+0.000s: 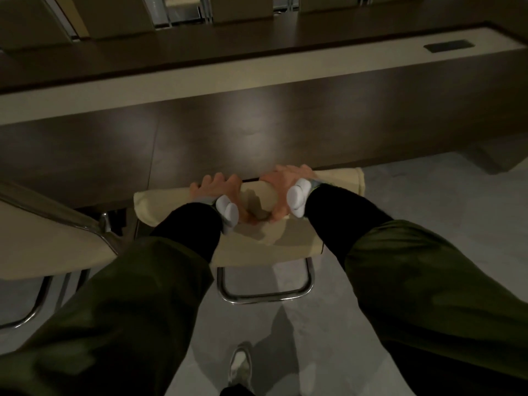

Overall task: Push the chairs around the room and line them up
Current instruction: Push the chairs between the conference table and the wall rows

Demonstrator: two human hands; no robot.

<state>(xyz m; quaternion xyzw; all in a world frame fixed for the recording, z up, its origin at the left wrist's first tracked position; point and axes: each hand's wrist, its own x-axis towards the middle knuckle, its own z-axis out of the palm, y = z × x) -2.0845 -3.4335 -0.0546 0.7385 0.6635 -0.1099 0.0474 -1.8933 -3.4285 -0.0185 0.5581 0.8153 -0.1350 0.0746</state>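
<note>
A cream chair [265,247] with a chrome tube base stands right in front of me, its backrest top against the edge of a long dark wooden table [228,132]. My left hand [217,190] grips the top of the backrest left of centre. My right hand [285,190] grips it just to the right, fingers curled over the padded roll. A second cream chair [43,241] with a chrome arm stands close on the left, also tucked at the table.
Several more cream chairs [125,15] line the far side of the table. A dark socket plate [450,46] is set into the tabletop at the right. Pale grey floor [428,201] lies to the right. My shoe [241,364] shows below.
</note>
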